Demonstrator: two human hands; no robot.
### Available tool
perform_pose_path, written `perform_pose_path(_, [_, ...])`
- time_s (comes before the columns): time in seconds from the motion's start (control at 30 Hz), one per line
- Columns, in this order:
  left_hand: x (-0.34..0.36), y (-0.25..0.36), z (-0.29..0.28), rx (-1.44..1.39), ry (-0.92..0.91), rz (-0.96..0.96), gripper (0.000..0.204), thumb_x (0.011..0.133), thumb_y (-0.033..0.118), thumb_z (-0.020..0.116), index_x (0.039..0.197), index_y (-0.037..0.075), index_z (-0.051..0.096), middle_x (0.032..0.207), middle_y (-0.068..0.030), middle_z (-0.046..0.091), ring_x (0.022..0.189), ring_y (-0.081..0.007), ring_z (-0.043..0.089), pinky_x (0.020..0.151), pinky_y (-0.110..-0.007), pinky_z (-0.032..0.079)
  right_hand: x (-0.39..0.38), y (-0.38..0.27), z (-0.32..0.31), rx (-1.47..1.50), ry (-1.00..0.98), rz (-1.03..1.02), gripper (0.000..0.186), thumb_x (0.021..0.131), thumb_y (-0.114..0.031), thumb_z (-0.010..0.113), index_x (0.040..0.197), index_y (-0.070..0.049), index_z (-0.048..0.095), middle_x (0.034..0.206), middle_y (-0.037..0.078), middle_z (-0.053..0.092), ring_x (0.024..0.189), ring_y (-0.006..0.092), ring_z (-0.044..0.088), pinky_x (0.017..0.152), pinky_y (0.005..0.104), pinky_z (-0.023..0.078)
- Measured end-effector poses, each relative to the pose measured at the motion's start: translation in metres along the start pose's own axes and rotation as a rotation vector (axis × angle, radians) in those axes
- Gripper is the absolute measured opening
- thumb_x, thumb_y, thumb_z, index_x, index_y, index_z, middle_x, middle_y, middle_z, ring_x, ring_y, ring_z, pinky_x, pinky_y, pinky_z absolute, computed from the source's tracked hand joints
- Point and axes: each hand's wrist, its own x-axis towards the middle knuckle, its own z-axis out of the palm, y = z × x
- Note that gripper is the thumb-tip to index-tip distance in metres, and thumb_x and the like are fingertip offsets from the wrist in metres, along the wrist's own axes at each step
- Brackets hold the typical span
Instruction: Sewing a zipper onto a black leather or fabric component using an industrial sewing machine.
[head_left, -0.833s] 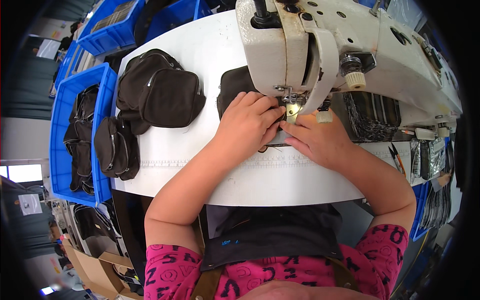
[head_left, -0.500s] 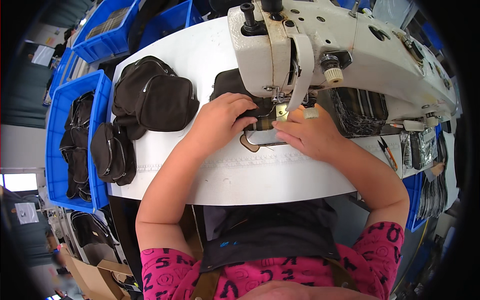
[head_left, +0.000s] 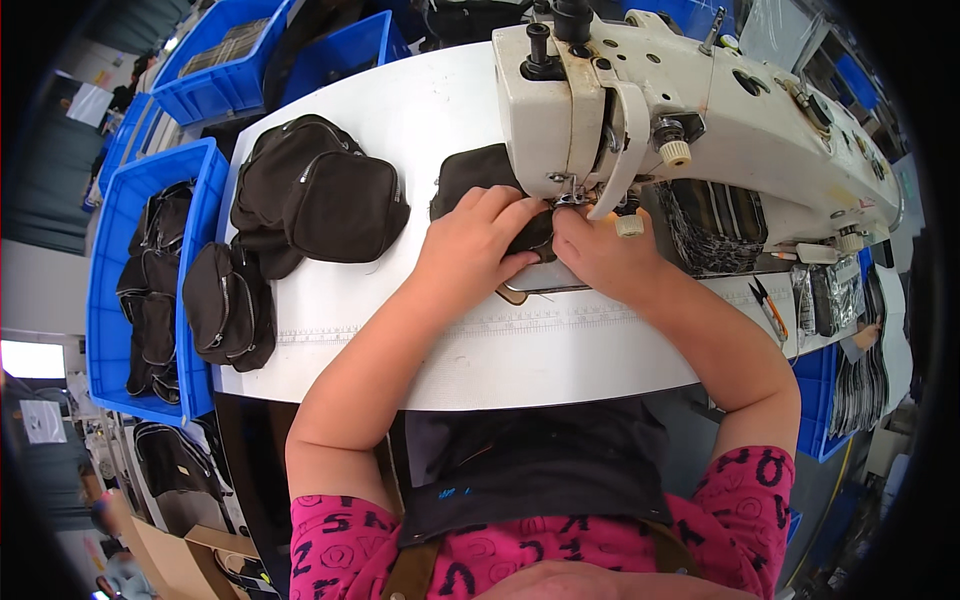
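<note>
Dark brown fabric pouch (head_left: 470,172) lies under the head of your white sewing machine (head_left: 560,110), right of the middle of the white worktop (head_left: 430,100) and well in from its near edge. Your left hand (head_left: 468,245) rests over it with fingers stretched across the cloth, thumb set apart from them. Your right hand (head_left: 612,255) is bent in close beside the presser foot (head_left: 573,198), thumb and forefinger near each other; whether they pinch cloth cannot be told.

To sew this well, it would seem best to let the left palm press lightly and steer, without tugging, so the layers lie flat. Guide the edge with the right fingertips, match it to the layer beneath, and leave the needle's path free of skin. Slow down wherever the edge curves.

One rounded corner of the pouch points toward the worktop's far left corner; its left side runs roughly toward the near edge. The machine head and your left hand cover too much to tell its long axis.
</note>
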Motion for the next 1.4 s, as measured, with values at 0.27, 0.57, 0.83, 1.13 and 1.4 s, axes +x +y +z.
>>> perform_pose_path(0.27, [-0.001, -0.012, 0.01, 0.137, 0.135, 0.15, 0.034, 0.072, 0.009, 0.078, 0.105, 0.01, 0.072, 0.088, 0.0006, 0.065, 0.078, -0.0197, 0.063, 0.07, -0.032, 0.052, 0.004, -0.004, -0.023, -0.37, 0.104, -0.182, 0.013, 0.084, -0.006, 0.065, 0.095, -0.012, 0.065, 0.073, 0.002, 0.063, 0.064, 0.0215, 0.065, 0.056, 0.0354, 0.052])
perform_pose_path(0.57, [-0.002, -0.003, 0.015, 0.171, 0.165, 0.12, 0.03, 0.072, 0.009, 0.077, 0.1, 0.01, 0.069, 0.093, -0.0025, 0.069, 0.084, -0.0235, 0.066, 0.072, -0.035, 0.054, 0.008, -0.003, -0.017, -0.262, -0.081, -0.131, 0.005, 0.081, -0.004, 0.064, 0.084, -0.008, 0.061, 0.074, 0.004, 0.064, 0.066, 0.0269, 0.066, 0.056, 0.0385, 0.052])
perform_pose_path(0.83, [0.001, -0.005, 0.018, 0.069, -0.018, 0.044, 0.039, 0.075, 0.009, 0.072, 0.114, 0.015, 0.068, 0.093, -0.0033, 0.065, 0.084, -0.0254, 0.065, 0.07, -0.039, 0.052, 0.007, -0.003, -0.012, -0.2, 0.037, -0.119, 0.007, 0.078, -0.007, 0.067, 0.08, -0.008, 0.06, 0.071, 0.005, 0.064, 0.061, 0.0278, 0.066, 0.053, 0.0402, 0.051])
perform_pose_path(1.13, [0.002, -0.012, 0.028, 0.077, 0.091, 0.054, 0.031, 0.071, 0.01, 0.075, 0.101, 0.016, 0.07, 0.082, 0.0023, 0.068, 0.073, -0.0231, 0.066, 0.063, -0.038, 0.051, 0.005, 0.0, -0.01, -0.2, -0.026, -0.12, 0.008, 0.078, -0.008, 0.068, 0.08, -0.008, 0.06, 0.074, 0.006, 0.065, 0.066, 0.0285, 0.066, 0.056, 0.0406, 0.052])
perform_pose_path(1.4, [0.005, -0.008, 0.016, -0.115, -0.021, 0.014, 0.027, 0.081, 0.013, 0.071, 0.108, 0.013, 0.07, 0.108, -0.0058, 0.066, 0.098, -0.0285, 0.062, 0.081, -0.039, 0.051, 0.003, 0.002, -0.018, -0.216, -0.04, -0.117, 0.006, 0.081, -0.01, 0.068, 0.083, -0.01, 0.062, 0.078, 0.005, 0.066, 0.07, 0.0286, 0.067, 0.059, 0.0419, 0.052])
